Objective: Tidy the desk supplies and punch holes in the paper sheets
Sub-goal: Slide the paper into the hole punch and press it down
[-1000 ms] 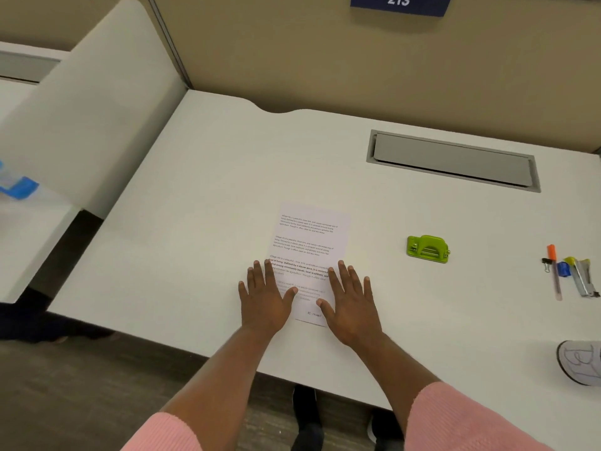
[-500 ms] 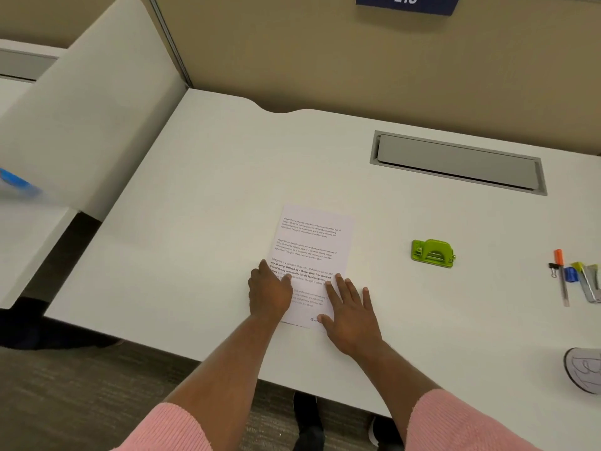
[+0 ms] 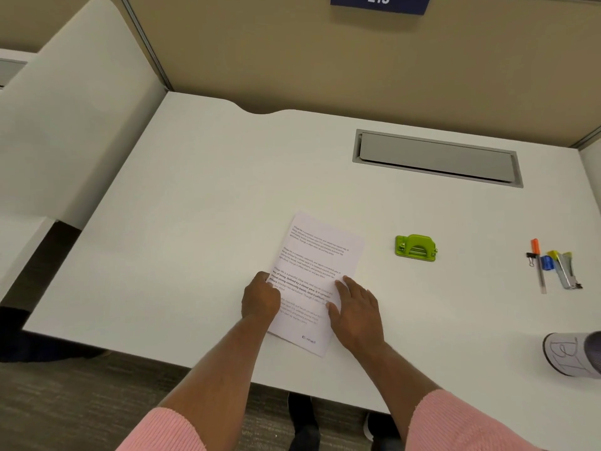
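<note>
Paper sheets (image 3: 320,255) lie near-centre on the tabletop (image 3: 195,222); left hand (image 3: 261,299) pinches their left edge, right hand (image 3: 357,309) rests flat, fingers straight, on the right edge. Squaring step (I judge); next, carry them right to the green hole punch (image 3: 415,249), lying apart.

The paper sheet (image 3: 317,278) lies on the desk (image 3: 195,222) near its front edge, between both hands. The left hand (image 3: 260,299) sits at the sheet's left edge, its fingers (image 3: 265,278) apparently pinching it. The right hand (image 3: 357,312) rests on the sheet's right edge. Right of its fingers (image 3: 349,283), apart from the sheet, lies the hole punch (image 3: 415,249). Farther right lie a binder clip (image 3: 530,257), pen (image 3: 540,271) and stapler (image 3: 567,271), side by side. Well behind the fingers, a hatch (image 3: 437,159) sits in the desk.
</note>
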Demonstrator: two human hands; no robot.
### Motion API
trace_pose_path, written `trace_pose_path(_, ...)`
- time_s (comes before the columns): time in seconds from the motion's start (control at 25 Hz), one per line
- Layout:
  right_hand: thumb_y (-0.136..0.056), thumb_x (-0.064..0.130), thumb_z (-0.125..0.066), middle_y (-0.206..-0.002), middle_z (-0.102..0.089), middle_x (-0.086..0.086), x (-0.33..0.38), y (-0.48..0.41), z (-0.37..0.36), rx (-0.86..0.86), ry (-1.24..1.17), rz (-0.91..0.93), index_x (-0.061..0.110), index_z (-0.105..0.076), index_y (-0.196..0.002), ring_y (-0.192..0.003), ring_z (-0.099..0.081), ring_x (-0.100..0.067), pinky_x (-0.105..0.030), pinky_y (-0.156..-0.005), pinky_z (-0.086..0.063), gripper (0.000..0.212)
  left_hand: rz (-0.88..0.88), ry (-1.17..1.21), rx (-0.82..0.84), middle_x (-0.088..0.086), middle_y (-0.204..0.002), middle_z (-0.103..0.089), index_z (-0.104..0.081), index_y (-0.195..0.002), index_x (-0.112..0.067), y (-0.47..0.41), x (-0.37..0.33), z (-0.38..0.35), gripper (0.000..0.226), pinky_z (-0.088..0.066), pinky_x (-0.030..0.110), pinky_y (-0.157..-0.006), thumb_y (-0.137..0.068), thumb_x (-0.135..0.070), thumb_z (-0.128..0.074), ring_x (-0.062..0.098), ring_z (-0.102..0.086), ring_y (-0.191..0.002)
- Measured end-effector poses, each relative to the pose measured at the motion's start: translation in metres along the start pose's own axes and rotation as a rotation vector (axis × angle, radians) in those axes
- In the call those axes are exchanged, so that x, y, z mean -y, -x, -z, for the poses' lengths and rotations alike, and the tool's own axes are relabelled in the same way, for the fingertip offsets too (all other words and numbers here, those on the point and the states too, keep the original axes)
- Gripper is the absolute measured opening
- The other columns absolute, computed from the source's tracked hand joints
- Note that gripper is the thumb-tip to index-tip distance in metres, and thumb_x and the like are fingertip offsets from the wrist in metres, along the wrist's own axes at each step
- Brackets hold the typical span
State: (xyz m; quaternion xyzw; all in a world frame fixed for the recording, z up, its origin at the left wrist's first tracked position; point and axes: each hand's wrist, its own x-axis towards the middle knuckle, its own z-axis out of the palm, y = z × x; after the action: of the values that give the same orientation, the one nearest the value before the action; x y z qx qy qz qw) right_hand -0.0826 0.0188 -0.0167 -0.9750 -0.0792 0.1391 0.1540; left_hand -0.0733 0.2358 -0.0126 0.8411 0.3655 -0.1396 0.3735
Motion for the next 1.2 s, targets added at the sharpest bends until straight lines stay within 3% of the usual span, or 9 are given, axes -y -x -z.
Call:
trace_pose_path(0.24,-0.097,0.04,-0.049,-0.159,-0.036,-0.003,-0.021,-0.003,0.009,-0.056,-0.029,-0.104,0.018,-0.041,-0.149,-0.144,-0.036,-0.023,-0.043,-0.12,-0.027,0.057,-0.066,-0.152,0.062,-0.004,-0.088,-0.061,-0.061,-0.102,-0.025,0.008,-0.007,-0.004,0.025,-0.04,0.028,-0.072,-0.088,-0.01,-0.046,0.026,-0.056,-0.082)
trace_pose_path(0.32,-0.097,0.039,-0.049,-0.16,-0.035,-0.003,-0.025,-0.003,0.012,-0.068,-0.043,-0.134,0.017,-0.039,-0.15,-0.144,-0.036,-0.023,-0.042,-0.12,-0.026,0.058,-0.106,-0.195,0.079,-0.003,-0.09,-0.064,-0.06,-0.102,-0.027,0.013,-0.01,-0.008,0.026,-0.043,0.03,-0.071,-0.088,-0.012,-0.044,0.026,-0.058,-0.082)
trace_pose_path(0.44,-0.097,0.038,-0.049,-0.159,-0.036,-0.006,-0.032,-0.004,0.017,-0.098,-0.082,-0.179,0.014,-0.037,-0.151,-0.145,-0.035,-0.024,-0.042,-0.121,-0.024,0.06,-0.185,-0.272,0.08,-0.001,-0.099,-0.069,-0.061,-0.107,-0.028,0.02,-0.015,-0.017,0.031,-0.048,0.034,-0.083,-0.087,-0.011,-0.045,0.028,-0.06,-0.087)
trace_pose_path(0.72,-0.099,0.032,-0.05,-0.155,-0.04,-0.009,-0.062,0.002,0.032,-0.164,-0.215,-0.362,0.009,-0.03,-0.153,-0.143,-0.037,-0.027,-0.043,-0.12,-0.027,0.062,-0.399,-0.432,0.105,-0.005,-0.097,-0.071,-0.061,-0.104,-0.03,0.03,-0.03,-0.046,0.032,-0.032,0.036,-0.086,-0.087,-0.011,-0.041,0.022,-0.064,-0.094)
trace_pose_path(1.0,-0.101,0.016,-0.043,-0.138,-0.05,-0.007,-0.107,0.011,0.051,-0.23,-0.328,-0.511,0.016,-0.037,-0.147,-0.116,-0.059,-0.034,-0.045,-0.095,-0.047,0.047,-0.479,-0.494,0.139,-0.006,-0.088,-0.069,-0.063,-0.099,-0.03,0.038,-0.068,-0.079,0.03,-0.03,0.037,-0.085,-0.086,-0.013,-0.042,0.023,-0.058,-0.083)
trace_pose_path(1.2,-0.099,0.01,-0.047,-0.119,-0.054,-0.008,-0.148,0.013,0.065,-0.314,-0.457,-0.634,0.011,-0.058,-0.117,-0.101,-0.062,-0.032,-0.033,-0.08,-0.044,0.021,-0.506,-0.512,0.169,-0.007,-0.091,-0.07,-0.062,-0.098,-0.028,0.044,-0.1,-0.093,0.019,-0.037,0.036,-0.09,-0.086,-0.021,-0.048,0.02,-0.065,-0.091)
